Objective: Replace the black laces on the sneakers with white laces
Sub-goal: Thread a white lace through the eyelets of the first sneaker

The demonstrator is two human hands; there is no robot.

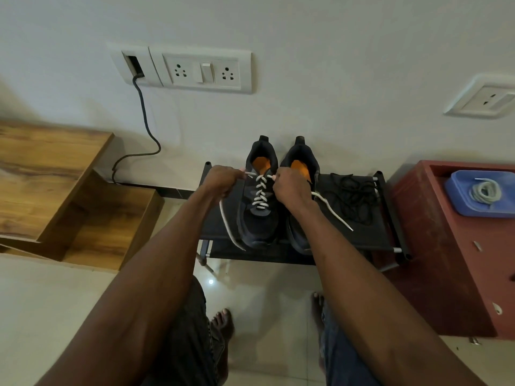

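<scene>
Both hands — left hand (223, 181) and right hand (291, 188) — are seen pinching white lace (260, 192) ends threaded through the left sneaker (257, 218); black laces (352, 197) are piled alongside.

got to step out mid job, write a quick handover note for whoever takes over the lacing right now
Left hand: pinches one end of the white lace at the top eyelets.
Right hand: grips the other end.
Both sneakers sit on the black rack. Black laces lie in a heap on the rack, to the right.
Done: black laces out; left sneaker laced white nearly to the top.
Left: finish the left sneaker, then lace the right sneaker, which seems unlaced, with the spare lace coiled in the blue tray.
</scene>
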